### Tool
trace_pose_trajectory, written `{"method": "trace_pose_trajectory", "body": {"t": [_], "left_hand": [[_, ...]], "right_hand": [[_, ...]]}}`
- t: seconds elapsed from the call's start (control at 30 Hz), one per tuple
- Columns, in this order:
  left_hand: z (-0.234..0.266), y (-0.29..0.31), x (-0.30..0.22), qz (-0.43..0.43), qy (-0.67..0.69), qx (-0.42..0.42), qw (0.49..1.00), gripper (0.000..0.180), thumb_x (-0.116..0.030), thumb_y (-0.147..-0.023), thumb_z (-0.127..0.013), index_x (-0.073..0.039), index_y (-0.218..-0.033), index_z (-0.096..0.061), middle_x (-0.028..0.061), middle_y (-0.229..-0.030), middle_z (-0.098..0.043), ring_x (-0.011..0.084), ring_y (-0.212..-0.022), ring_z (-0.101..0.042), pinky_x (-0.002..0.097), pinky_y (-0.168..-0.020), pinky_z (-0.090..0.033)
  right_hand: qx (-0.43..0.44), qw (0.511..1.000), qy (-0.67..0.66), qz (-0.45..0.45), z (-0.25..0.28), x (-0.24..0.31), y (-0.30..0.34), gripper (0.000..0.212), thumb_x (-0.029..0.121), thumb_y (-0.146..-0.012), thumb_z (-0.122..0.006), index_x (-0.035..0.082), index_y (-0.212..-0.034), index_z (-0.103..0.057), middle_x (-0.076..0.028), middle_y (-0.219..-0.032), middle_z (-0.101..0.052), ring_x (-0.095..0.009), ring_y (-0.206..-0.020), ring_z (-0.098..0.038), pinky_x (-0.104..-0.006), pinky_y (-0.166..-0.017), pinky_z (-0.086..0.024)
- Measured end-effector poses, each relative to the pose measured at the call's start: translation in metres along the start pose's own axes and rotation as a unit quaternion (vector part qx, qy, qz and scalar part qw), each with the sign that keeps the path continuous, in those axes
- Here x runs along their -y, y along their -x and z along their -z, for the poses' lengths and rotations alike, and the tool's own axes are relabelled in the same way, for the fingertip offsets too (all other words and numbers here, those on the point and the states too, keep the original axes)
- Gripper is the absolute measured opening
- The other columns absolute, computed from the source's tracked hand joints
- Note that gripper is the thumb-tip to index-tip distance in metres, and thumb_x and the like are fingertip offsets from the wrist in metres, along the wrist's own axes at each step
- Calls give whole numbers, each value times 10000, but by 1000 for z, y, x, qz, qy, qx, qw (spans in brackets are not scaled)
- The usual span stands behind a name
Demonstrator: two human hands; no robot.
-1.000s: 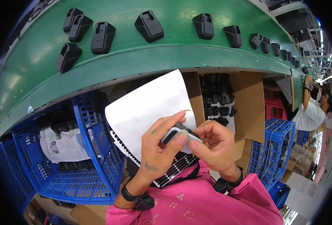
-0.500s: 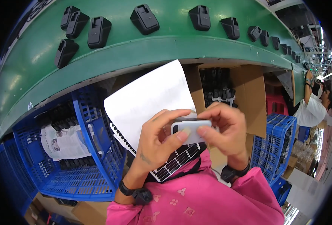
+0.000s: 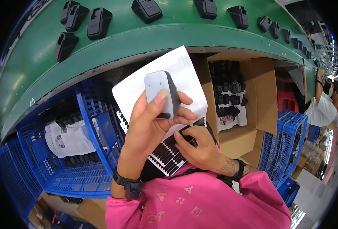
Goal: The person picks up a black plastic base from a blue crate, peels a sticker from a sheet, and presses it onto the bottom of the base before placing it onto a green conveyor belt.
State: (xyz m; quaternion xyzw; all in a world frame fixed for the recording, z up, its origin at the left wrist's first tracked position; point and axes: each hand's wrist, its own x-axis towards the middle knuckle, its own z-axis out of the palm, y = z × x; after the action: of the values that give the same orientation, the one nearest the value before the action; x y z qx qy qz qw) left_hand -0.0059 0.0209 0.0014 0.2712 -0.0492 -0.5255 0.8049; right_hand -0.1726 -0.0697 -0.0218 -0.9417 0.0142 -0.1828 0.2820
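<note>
My left hand (image 3: 148, 120) is wrapped round a black charging dock (image 3: 172, 89), its pale grey base turned up and the thumb lying on it. Below it, my right hand (image 3: 199, 147) bends over a sheet of black stickers (image 3: 169, 158), with thumb and forefinger pinched at its surface. Whether a sticker is lifted between those fingertips cannot be made out. A white backing sheet (image 3: 172, 68) is folded up from the sticker sheet and stands behind the dock. Part of the sticker sheet is hidden under both hands.
Several black docks (image 3: 99, 23) stand along the green bench (image 3: 138, 36) in front. To the left is a blue crate (image 3: 81, 183) holding black parts and printed paper. An open cardboard box (image 3: 264, 91) with black parts stands right, beside another blue crate (image 3: 281, 141). A person (image 3: 321, 108) sits far right.
The dock has risen and turned upright in my left hand. My right hand has let go of it and moved down to the sticker sheet.
</note>
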Motion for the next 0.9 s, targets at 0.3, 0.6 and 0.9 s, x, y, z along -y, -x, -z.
{"method": "trace_pose_trajectory", "body": {"t": [0.3, 0.6, 0.9], "left_hand": [[-3, 2, 3, -8, -32, -17, 999, 389, -249, -952, -516, -29, -1239, -371, 182, -1058, -587, 236, -850, -636, 325, -748, -534], [-22, 9, 9, -18, -207, -77, 975, 371, -161, -881, -615, -28, -1168, -420, 122, -975, -615, 124, -728, -602, 252, -590, -519], [-29, 9, 22, -85, -426, -75, 898, 365, -148, -875, -589, 4, -1139, -389, 140, -753, -649, 212, -606, -646, 313, -564, -500]], "right_hand": [[-29, 989, -125, -73, -7, 8, -5, 204, -28, -663, -737, 53, -801, -610, -91, -870, -549, -248, -784, -530, -329, -698, -437], [51, 809, -490, -320, 78, 14, -48, 115, -9, -786, -647, -2, -832, -541, -43, -804, -546, -87, -712, -510, -213, -621, -398], [-37, 734, -546, -402, 80, 4, -99, 84, -50, -815, -605, -39, -860, -536, -6, -699, -575, -10, -555, -517, -168, -478, -388]]}}
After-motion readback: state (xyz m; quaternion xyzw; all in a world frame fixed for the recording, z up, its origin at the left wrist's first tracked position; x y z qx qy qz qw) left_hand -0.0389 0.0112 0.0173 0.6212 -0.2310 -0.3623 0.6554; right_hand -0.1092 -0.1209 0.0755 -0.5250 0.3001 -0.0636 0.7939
